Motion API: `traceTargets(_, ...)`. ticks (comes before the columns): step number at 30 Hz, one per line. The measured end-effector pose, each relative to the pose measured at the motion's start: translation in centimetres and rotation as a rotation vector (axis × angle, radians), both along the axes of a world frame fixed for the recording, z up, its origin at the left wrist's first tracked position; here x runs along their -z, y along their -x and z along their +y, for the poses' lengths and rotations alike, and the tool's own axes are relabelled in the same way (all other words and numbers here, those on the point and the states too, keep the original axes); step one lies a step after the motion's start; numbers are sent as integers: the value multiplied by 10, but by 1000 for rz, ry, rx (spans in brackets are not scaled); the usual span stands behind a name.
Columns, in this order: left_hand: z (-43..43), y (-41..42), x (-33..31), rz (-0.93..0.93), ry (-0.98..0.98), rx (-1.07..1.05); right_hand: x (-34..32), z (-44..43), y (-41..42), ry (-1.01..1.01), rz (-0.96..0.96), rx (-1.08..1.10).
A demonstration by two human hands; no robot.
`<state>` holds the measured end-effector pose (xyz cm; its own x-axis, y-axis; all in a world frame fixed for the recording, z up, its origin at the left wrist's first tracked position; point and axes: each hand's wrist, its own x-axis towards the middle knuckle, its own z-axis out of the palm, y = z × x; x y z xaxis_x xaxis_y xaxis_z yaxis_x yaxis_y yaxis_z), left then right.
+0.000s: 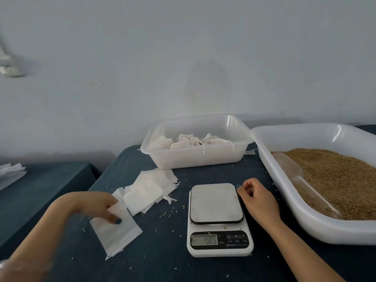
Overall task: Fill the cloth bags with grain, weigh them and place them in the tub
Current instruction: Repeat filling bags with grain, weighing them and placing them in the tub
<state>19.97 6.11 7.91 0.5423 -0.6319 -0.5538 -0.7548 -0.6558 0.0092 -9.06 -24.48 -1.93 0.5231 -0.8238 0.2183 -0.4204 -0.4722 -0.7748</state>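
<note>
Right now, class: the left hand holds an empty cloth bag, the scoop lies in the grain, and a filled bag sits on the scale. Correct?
Not quite. The head view shows the scale bare; the filled bags lie in the far tub. The left hand does hold an empty cloth bag, and the scoop lies in the grain.

The left hand (97, 204) reaches forward and pinches a cloth bag (117, 235) between thumb and fingers. The right hand (258, 198) rests with fingers loosely curled, holding nothing.
</note>
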Motion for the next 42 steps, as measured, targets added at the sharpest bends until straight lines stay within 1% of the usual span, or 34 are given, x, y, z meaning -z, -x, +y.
traceTargets(2, -7, 6, -6, 34, 111, 31, 0, 0, 0, 3, 2, 1)
traceTargets(5, -26, 18, -10, 207, 353, 17, 0, 1, -1, -1, -4, -1)
traceTargets(6, -36, 23, -9, 226, 423, 15, -1, 1, -1, -2, -6, 0)
traceTargets(8, -56, 34, -7, 205, 548, 13, -2, 1, 0, -4, -10, -1)
traceTargets(9, -66, 41, -4, 231, 631, 6, -2, 1, 0, -6, -16, -4)
traceTargets(12, -99, 71, 3, 495, 919, -94, -3, 2, 1, -25, -51, -16)
traceTargets(14, -124, 91, 9, 625, 1061, -150, -6, 3, 1, -40, -110, -49)
traceTargets(15, -135, 100, 12, 651, 1118, -166, -8, 4, 1, -53, -169, -92)
traceTargets(17, -158, 117, 16, 646, 1210, -187, -13, 7, 0, -76, -307, -196)
traceTargets(18, -167, 125, 18, 634, 1250, -193, -15, 8, 0, -74, -344, -239)
traceTargets(21, -183, 139, 24, 587, 1330, -185, -17, 8, 0, -45, -365, -299)
traceTargets(22, -185, 141, 27, 546, 1347, -177, -17, 8, 0, -52, -368, -308)
traceTargets(25, -182, 143, 39, 445, 1386, -144, -18, 7, 1, -61, -389, -273)
traceTargets(27, -177, 141, 45, 405, 1397, -131, -20, 6, 2, -114, -431, -251)
traceTargets(30, -171, 137, 49, 393, 1393, -141, -19, 7, 1, -205, -504, -315)
traceTargets(33, -171, 138, 49, 338, 1399, -130, -19, 7, 1, -275, -537, -334)
traceTargets(34, -171, 140, 48, 346, 1410, -120, -19, 7, 2, -289, -544, -331)
traceTargets(36, -170, 144, 47, 423, 1452, -104, -21, 7, 2, -292, -567, -304)
traceTargets(38, -169, 146, 45, 479, 1481, -38, -21, 7, 2, -298, -602, -265)
traceTargets(42, -168, 150, 43, 347, 1418, 109, -19, 6, 1, -266, -628, -269)
